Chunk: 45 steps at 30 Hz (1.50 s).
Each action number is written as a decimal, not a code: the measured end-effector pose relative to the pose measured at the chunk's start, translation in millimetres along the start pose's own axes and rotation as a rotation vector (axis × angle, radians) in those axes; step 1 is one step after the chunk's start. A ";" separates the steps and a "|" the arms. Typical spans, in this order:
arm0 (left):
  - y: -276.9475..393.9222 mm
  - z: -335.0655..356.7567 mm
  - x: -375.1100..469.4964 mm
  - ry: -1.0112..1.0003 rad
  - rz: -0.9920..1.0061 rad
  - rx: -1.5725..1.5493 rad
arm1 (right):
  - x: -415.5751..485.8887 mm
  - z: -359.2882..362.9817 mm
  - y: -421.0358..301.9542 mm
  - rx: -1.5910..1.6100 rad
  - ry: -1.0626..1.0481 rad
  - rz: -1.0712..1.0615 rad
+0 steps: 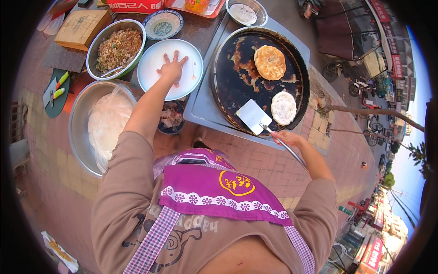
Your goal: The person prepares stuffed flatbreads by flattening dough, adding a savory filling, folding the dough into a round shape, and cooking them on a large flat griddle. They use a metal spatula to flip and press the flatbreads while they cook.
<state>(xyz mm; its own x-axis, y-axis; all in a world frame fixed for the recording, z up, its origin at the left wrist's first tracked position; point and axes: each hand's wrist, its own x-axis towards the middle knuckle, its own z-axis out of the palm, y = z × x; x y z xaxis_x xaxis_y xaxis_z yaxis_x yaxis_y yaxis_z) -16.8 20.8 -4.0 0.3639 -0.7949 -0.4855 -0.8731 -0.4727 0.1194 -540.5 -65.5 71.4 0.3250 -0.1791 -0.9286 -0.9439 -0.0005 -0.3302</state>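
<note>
My left hand [171,68] lies palm down, fingers spread, on a round white plate [150,73] with a pale blue rim. Whether dough lies under the palm I cannot tell. My right hand [286,137] grips the handle of a metal spatula [254,116], whose flat blade is over the near edge of a large black griddle pan [239,82]. Just beyond the blade, to the right, a pale, round flatbread [283,108] rests on the pan. Farther back lies a browned, golden flatbread [270,63], apart from the spatula.
Left of the plate stand a bowl of chopped filling [118,48] and a steel basin [79,137] with plastic-covered dough [107,120]. Behind are a patterned bowl [163,24], a wooden block [82,29] and a wire-topped bowl [246,13]. Knives [56,92] lie at far left. A dark bowl [171,118] sits below the plate.
</note>
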 end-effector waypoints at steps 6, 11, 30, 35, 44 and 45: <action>-1.1 0.2 -1.3 0.019 0.010 0.032 | 73.9 5.2 -39.7 0.280 -0.163 -0.243; -0.5 -2.5 -3.6 0.003 0.007 0.017 | 115.2 3.9 -80.0 0.690 -0.184 -0.383; -3.6 4.4 0.9 0.033 0.013 0.031 | 63.1 -187.6 -90.7 -0.282 1.228 0.187; -2.7 2.7 0.4 0.034 0.008 0.020 | 36.6 -160.0 -50.4 -0.437 1.151 0.324; -2.4 1.1 -1.8 0.016 0.009 0.015 | 49.3 -70.1 4.9 -0.009 0.868 0.096; -2.2 0.4 -2.1 0.009 0.004 0.026 | 56.5 -73.5 -3.1 0.068 0.853 0.042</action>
<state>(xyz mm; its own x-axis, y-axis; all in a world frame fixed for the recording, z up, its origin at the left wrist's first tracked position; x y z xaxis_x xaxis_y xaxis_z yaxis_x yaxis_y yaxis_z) -15.7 23.6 -3.6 0.3633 -0.8002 -0.4772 -0.8827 -0.4595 0.0986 -523.5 -148.0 32.4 0.1089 -0.8568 -0.5040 -0.9398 0.0765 -0.3330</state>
